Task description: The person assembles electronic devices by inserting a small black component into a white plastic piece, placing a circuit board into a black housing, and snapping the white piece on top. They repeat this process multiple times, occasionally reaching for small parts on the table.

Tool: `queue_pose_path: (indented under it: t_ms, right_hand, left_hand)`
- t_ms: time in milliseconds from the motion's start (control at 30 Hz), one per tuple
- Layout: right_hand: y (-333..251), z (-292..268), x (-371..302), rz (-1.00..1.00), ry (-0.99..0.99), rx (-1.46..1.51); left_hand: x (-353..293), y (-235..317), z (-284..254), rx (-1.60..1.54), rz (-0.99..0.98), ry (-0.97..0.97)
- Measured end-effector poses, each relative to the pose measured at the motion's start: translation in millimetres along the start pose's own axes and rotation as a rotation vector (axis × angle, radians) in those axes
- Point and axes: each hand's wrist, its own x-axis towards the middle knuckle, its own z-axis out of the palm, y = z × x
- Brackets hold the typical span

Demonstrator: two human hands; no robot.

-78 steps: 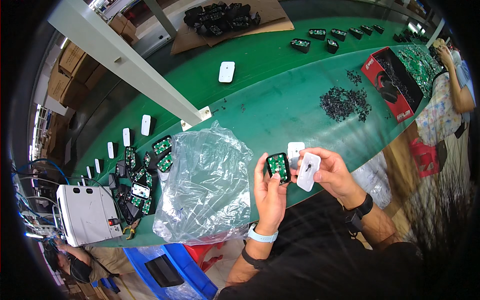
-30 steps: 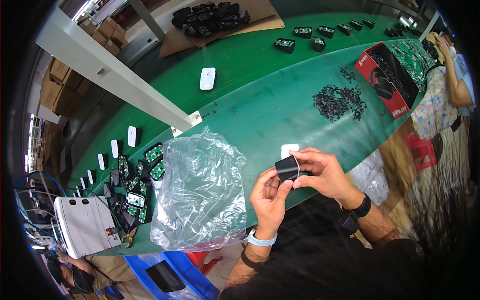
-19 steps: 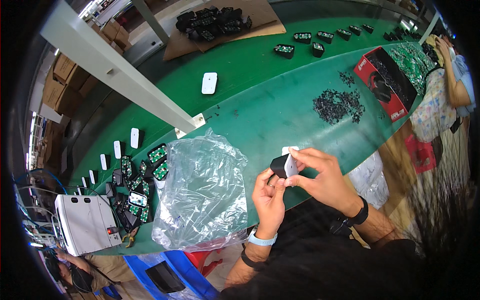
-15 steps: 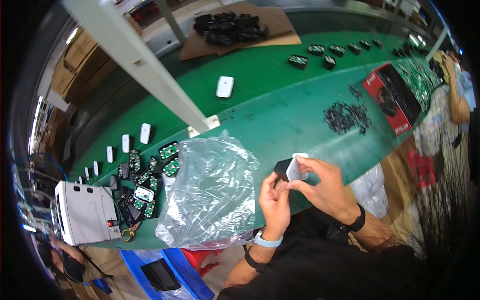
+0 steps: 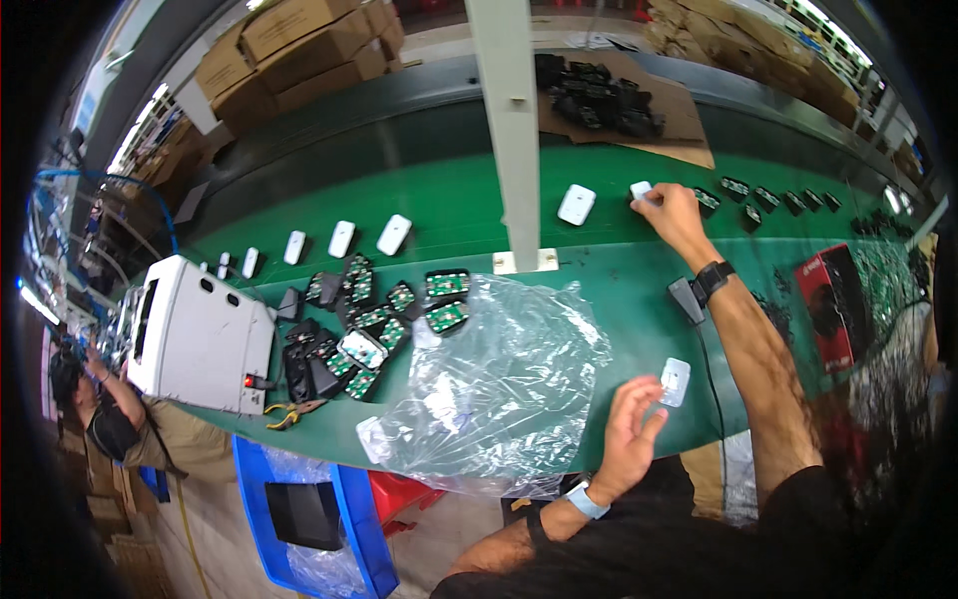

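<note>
My right hand [image 5: 671,212] reaches out over the green belt, its fingers closed on a small white case [image 5: 640,190] near the belt's surface. Nearer to me, my left hand [image 5: 631,429] has its fingers apart and curved. Close to its fingertips is a white rectangular cover [image 5: 676,382] at the green worktop [image 5: 639,329]; whether they touch I cannot tell. A dark wedge-shaped piece [image 5: 687,300] lies by my right wrist, with a thin black cable running down from about there. Another white case [image 5: 576,205] rests on the belt to the left of my right hand.
A grey post [image 5: 507,130] rises at the belt's edge. Clear plastic sheeting [image 5: 499,389] covers the worktop's middle. Left of it lie black housings with green circuit boards [image 5: 374,319], pliers [image 5: 291,414] and a white machine [image 5: 205,334]. A red box [image 5: 828,309] stands right.
My hands have parted: the right has gone out to the belt with a white case, the left has stayed near the worktop's front. The view has swung, shifting the surroundings.
</note>
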Motion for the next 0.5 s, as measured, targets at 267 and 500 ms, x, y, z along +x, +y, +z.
queue_pose_path:
  t_ms: [267, 500]
  right_hand:
    - [18, 1, 2, -0.043, 0.031, -0.036]
    - [-79, -78, -92, -0.376, -0.036, 0.304]
  left_hand:
    - [-29, 147, -1, 1.146, 0.355, -0.090]
    - [-82, 213, -90, 2.076, 0.295, 0.678]
